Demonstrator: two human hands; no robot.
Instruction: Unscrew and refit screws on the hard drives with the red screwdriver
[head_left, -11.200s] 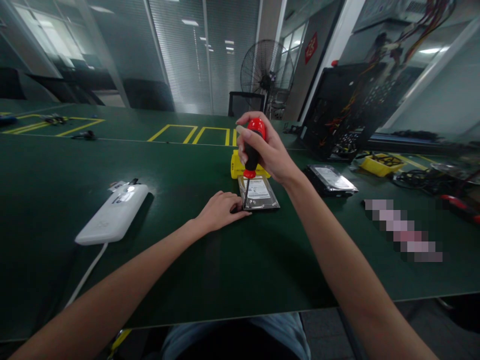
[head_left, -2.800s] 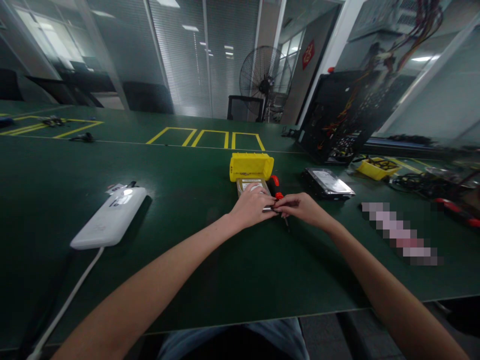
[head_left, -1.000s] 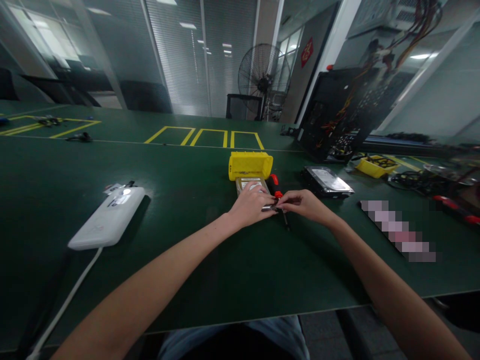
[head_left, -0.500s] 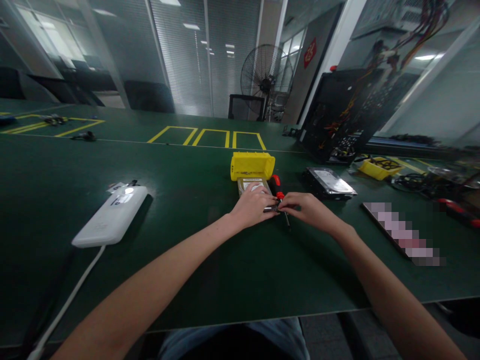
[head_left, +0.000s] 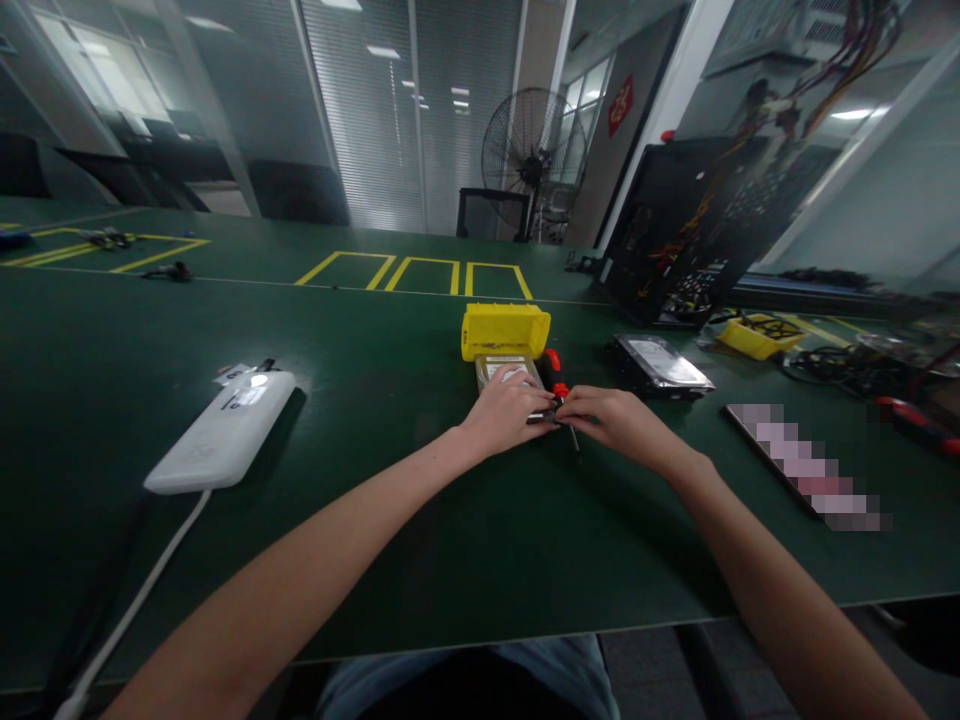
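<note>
A hard drive (head_left: 489,370) with a white label lies on the green table, in front of the open side of a yellow bin (head_left: 505,325). My left hand (head_left: 504,410) rests over the drive and grips it, hiding much of its top. At the drive's near right corner, my right hand (head_left: 609,412) is closed in a pinch, its fingertips meeting those of the left. Whatever is between them is too small to make out. A red and black screwdriver (head_left: 553,368) lies alongside the drive, its shaft passing beneath my right fingers.
Another hard drive (head_left: 660,365) lies to the right, near a flat pixelated object (head_left: 802,465). A white power bank (head_left: 225,435) with a cable is on the left. Farther right stand an open computer case (head_left: 675,230) and a second yellow bin (head_left: 757,338).
My right fingers have shifted very slightly at the drive's corner. Everything else stays in place.
</note>
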